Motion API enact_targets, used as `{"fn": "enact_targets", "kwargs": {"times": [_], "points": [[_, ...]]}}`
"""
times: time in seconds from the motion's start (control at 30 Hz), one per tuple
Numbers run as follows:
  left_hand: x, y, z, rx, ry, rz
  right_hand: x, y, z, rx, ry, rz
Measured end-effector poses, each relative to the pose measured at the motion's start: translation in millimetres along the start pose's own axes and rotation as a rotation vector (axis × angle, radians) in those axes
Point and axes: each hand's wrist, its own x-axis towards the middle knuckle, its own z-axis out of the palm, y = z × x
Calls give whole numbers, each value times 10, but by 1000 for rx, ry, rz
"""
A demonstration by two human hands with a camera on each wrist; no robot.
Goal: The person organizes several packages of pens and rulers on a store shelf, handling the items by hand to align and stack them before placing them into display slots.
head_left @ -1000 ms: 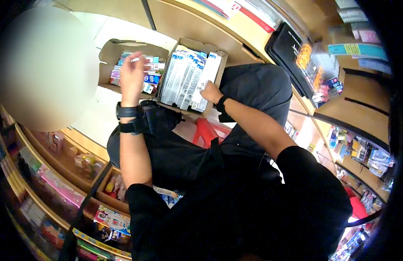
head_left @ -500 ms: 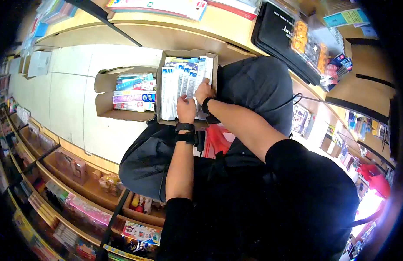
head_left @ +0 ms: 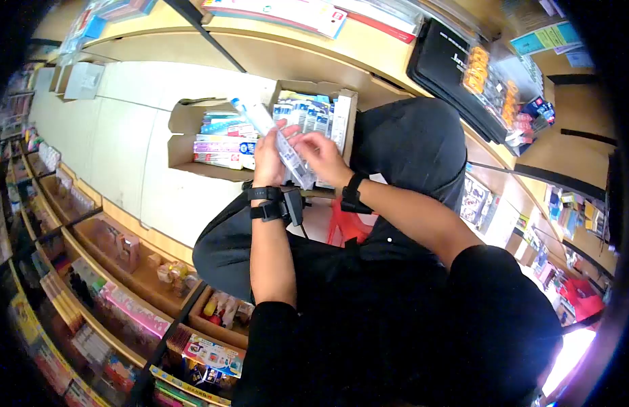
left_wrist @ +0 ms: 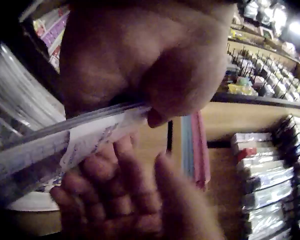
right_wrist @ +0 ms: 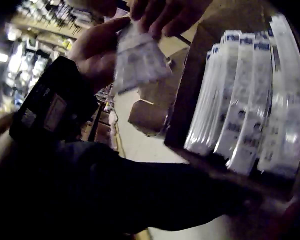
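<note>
My left hand grips a thin stack of long, flat clear-plastic packets with blue-marked ends, held slanting above the two cardboard boxes. The thumb presses on the stack's edge in the left wrist view, where several layers show. Close beside the packets is my right hand; its palm faces the stack with loosely bent fingers. What the packets contain cannot be made out. Below, the right-hand cardboard box holds rows of similar white packets standing on edge.
Another open cardboard box, with colourful packages, stands to the left on the pale floor. Shelves of stock run along both sides. A black folder lies on the right shelf. Dark-trousered knees flank the boxes.
My left hand came from over the left box to the right box, then lifted packets out of it. My right hand left the right box and moved up beside them.
</note>
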Motion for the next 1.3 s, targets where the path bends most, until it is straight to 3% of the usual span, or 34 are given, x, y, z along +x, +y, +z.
{"fn": "enact_targets", "kwargs": {"times": [0.03, 0.1, 0.17, 0.23, 0.27, 0.3, 0.43, 0.5, 0.57, 0.63, 0.67, 0.7, 0.77, 0.83, 0.9, 0.93, 0.97, 1.03, 1.07, 1.1, 1.17, 1.23, 1.3], "points": [[-86, 142, 24, 1, 76, -3, 9, 42, 41, 52, 140, -45], [-254, 473, 32, -73, 141, 31, 45, 211, 4, -164, 315, 164], [-475, 797, 85, -141, 37, 101, 115, 418, -3, -554, 272, 489], [-680, 1007, 214, -148, -3, 91, 113, 724, -7, -930, -56, 550], [-753, 1056, 244, -131, -3, 70, 153, 756, 168, -865, 257, 789], [-817, 1067, 257, -165, -1, 26, 96, 789, 142, -913, 150, 768], [-845, 993, 160, -171, 35, 20, 33, 990, 301, -1061, 345, 612], [-799, 913, 66, -137, 154, 72, 85, 504, 218, -648, 25, 340], [-688, 892, 10, -144, 180, 138, 181, -51, 242, 243, -70, 475], [-606, 920, -1, -103, 160, 136, 157, -653, 254, 451, -180, 330], [-556, 901, 15, -128, 171, 165, 169, -856, 311, 371, -146, 169], [-542, 888, 32, -135, 167, 172, 205, -862, 330, 362, -150, 164], [-540, 888, 91, -134, 231, 202, 266, -876, 340, -18, -136, 5], [-533, 878, 75, -126, 247, 196, 260, -856, 329, -23, -137, 39], [-533, 930, 21, -208, 267, 192, 249, -744, 311, -84, 48, 54], [-541, 944, -3, -135, 336, 226, 243, -757, 346, 318, 107, -42], [-545, 944, -53, -150, 376, 247, 223, -756, 328, 311, 107, -43], [-578, 971, -79, -225, 412, 190, 197, -730, 252, 148, 145, -59], [-585, 969, -82, -222, 420, 156, 204, -716, 190, -97, 134, -149], [-600, 973, -77, -224, 412, 157, 197, -709, 175, -102, 139, -154], [-654, 989, -58, -202, 362, 148, 169, -744, 187, -55, 105, 37], [-685, 1046, -43, -239, 342, 143, 175, -414, 113, -101, 150, 20], [-673, 1051, -175, -297, 243, 200, 114, -162, 34, 6, 303, 450]]}}
